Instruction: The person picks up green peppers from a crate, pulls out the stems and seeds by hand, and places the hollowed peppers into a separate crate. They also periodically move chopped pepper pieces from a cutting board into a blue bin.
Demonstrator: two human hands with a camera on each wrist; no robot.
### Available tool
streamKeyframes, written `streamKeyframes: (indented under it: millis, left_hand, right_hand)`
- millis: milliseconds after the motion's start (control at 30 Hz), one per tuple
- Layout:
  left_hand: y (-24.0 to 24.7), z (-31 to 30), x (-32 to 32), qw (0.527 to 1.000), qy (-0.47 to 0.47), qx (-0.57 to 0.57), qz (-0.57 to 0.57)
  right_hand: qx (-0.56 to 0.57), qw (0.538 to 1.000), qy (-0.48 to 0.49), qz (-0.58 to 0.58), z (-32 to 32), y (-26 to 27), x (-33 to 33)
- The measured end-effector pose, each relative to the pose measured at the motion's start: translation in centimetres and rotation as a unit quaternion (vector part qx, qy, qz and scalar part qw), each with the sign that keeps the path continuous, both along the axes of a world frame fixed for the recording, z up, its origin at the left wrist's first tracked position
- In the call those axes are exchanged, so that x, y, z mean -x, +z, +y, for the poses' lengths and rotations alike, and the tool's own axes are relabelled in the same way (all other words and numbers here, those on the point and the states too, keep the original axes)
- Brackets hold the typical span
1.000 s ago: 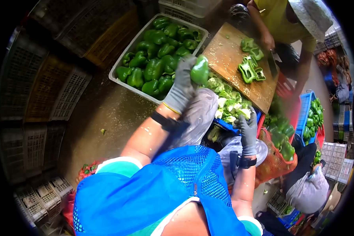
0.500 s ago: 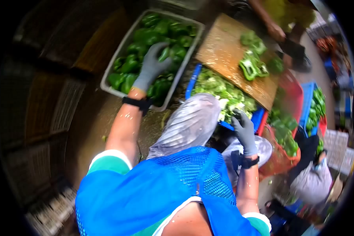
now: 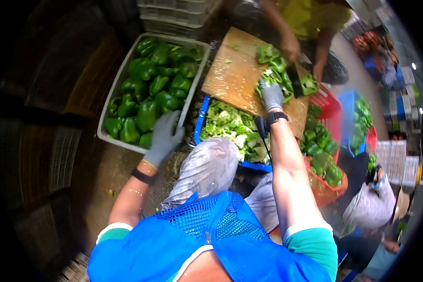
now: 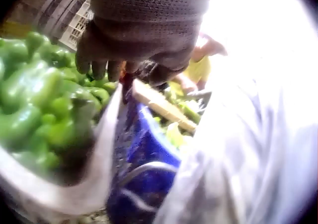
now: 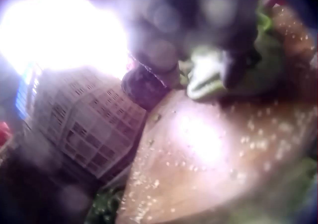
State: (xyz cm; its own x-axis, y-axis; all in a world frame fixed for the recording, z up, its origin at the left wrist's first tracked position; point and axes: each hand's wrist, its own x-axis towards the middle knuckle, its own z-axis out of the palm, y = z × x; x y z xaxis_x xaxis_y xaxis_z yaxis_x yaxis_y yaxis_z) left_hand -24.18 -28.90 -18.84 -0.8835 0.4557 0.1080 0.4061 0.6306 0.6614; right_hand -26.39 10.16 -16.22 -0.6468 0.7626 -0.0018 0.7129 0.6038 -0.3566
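Right hand (image 3: pixel 271 94): resting on cut pepper pieces (image 3: pixel 281 77) on cutting board (image 3: pixel 230 75), grip indiscernible; a neighbour's knife (image 3: pixel 293 79) beside may nick it. Left hand (image 3: pixel 166 136): hanging slack, empty, over pepper crate (image 3: pixel 120 143) left of board.

Veg prep/packing yard: stacked plastic crates (image 3: pixel 178 14), pepper tubs (image 3: pixel 109 96), big cutting board (image 3: pixel 232 75), concrete floor.

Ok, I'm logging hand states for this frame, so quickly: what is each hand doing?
Left hand: open, holding nothing, at the rim of the pepper crate.
Right hand: on the cut peppers on the board; grip cannot be told.
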Motion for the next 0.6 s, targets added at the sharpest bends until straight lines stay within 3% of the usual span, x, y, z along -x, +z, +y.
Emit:
streamKeyframes:
  millis: [33, 67, 100, 167, 233, 267, 300, 333, 367, 400, 467, 533, 600]
  left_hand:
    - [2.1, 1.2, -0.6, 0.993, 0.027, -0.073, -0.085]
    - [3.9, 2.3, -0.7, 0.972, -0.005, -0.159, -0.171]
    - [1.4, 3.0, -0.5, 0.916, -0.033, -0.269, -0.295]
    - [3.0, 4.8, 0.8, 0.859, -0.073, -0.267, -0.431]
    - [4.6, 7.3, 1.9, 0.732, -0.014, -0.317, -0.602]
    - [3.6, 8.4, 2.6, 0.628, -0.013, -0.39, -0.673]
    - [3.0, 9.4, 3.3, 0.544, 0.018, -0.404, -0.735]
    - [2.2, 10.2, 3.5, 0.463, 0.031, -0.445, -0.766]
    - [0.6, 11.5, 3.5, 0.349, -0.092, -0.517, -0.776]
    - [-0.8, 12.4, 3.4, 0.229, -0.217, -0.575, -0.755]
    - [3.7, 11.3, 3.0, 0.3, -0.138, -0.546, -0.77]
    - [0.9, 12.2, 3.1, 0.363, -0.065, -0.622, -0.691]
    - [5.4, 11.1, 3.1, 0.548, 0.057, -0.584, -0.596]
  right_hand:
    - [-0.008, 1.0, -0.018, -0.011, -0.9, -0.8, 1.5]
    - [-0.01, 0.999, -0.024, -0.045, -1.7, -1.4, 2.2]
    - [0.004, 1.0, -0.005, -0.027, -3.0, -1.3, 2.3]
    - [0.053, 0.997, 0.048, 0.016, -4.2, -0.9, 1.5]
    - [0.164, 0.973, 0.127, 0.101, -5.8, -1.3, -0.2]
    - [0.282, 0.922, 0.185, 0.189, -6.3, -2.4, -1.1]
    - [0.429, 0.866, 0.187, 0.174, -8.6, 0.3, -2.5]
    - [0.5, 0.808, 0.276, 0.147, -9.8, 2.0, -3.5]
    - [0.567, 0.763, 0.302, 0.07, -10.8, 4.1, -4.5]
    - [0.604, 0.746, 0.279, 0.006, -11.5, 5.2, -5.3]
    - [0.538, 0.786, 0.304, -0.026, -12.7, 7.3, -5.6]
    - [0.555, 0.764, 0.328, 0.01, -13.5, 7.7, -5.3]
    - [0.468, 0.802, 0.369, 0.031, -14.3, 8.3, -5.1]
